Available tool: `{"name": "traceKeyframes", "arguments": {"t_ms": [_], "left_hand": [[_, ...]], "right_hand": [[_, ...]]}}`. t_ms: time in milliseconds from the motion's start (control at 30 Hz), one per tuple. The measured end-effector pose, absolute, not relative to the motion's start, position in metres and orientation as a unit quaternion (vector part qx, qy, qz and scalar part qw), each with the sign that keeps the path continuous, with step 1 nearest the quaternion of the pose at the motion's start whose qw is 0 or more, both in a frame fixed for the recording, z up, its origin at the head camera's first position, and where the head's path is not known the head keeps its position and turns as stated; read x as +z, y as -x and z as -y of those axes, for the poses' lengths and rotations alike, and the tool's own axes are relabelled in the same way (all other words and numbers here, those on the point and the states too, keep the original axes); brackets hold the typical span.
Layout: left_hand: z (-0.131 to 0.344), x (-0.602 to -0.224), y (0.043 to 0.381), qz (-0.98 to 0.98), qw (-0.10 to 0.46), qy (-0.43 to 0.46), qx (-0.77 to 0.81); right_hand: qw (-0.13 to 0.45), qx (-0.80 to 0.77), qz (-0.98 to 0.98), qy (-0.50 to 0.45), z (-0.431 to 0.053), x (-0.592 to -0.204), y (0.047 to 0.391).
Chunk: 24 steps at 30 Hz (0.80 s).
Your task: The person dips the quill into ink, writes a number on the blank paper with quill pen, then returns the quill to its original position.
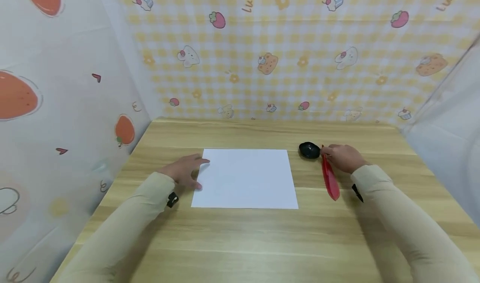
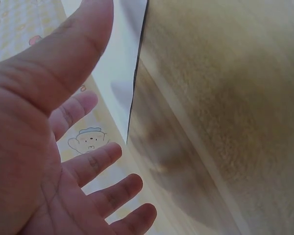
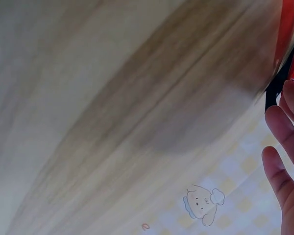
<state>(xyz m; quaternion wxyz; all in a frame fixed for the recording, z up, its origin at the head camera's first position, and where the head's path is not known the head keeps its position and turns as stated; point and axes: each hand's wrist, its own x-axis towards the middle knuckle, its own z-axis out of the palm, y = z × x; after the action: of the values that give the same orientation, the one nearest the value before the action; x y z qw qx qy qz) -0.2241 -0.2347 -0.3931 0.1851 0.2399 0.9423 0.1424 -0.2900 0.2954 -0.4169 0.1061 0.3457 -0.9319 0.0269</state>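
Observation:
A white sheet of paper (image 1: 245,179) lies flat on the wooden table. At its left edge is my left hand (image 1: 184,171), fingers spread and thumb apart, with nothing in its grasp; the left wrist view shows the palm (image 2: 34,161) beside the paper (image 2: 118,63). To the right of the paper, my right hand (image 1: 344,158) pinches the narrow upper end of a long, flat red leaf-shaped thing (image 1: 330,181), whose exact kind I cannot tell. Only part of the red thing (image 3: 286,29) shows in the right wrist view. A small black bowl (image 1: 309,150) stands just left of the right fingertips.
The light wood table (image 1: 240,241) reaches back to a yellow checked cloth backdrop (image 1: 262,83). White patterned sheeting (image 1: 75,120) hangs on the left, and plain white sheeting (image 1: 446,120) on the right.

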Motion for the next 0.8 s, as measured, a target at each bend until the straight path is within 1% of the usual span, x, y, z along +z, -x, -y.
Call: {"name": "traceKeyframes", "arguments": {"t_ms": [133,433,800], "left_hand": [[0.2299,-0.396,0.2284,-0.942,0.188,-0.242,0.133],[0.2314,-0.3962,0.2283,-0.946,0.196,-0.224,0.129],[0.2251,-0.3985,0.233,-0.951,0.215,-0.193,0.112]], "right_hand": [[0.09,0.032,0.939,-0.331,-0.3013,-0.4169,0.2859],[0.034,0.029,0.947,-0.317,-0.2939,-0.4156,0.2866],[0.019,0.023,0.949,-0.314,-0.2945,-0.4159,0.2872]]}}
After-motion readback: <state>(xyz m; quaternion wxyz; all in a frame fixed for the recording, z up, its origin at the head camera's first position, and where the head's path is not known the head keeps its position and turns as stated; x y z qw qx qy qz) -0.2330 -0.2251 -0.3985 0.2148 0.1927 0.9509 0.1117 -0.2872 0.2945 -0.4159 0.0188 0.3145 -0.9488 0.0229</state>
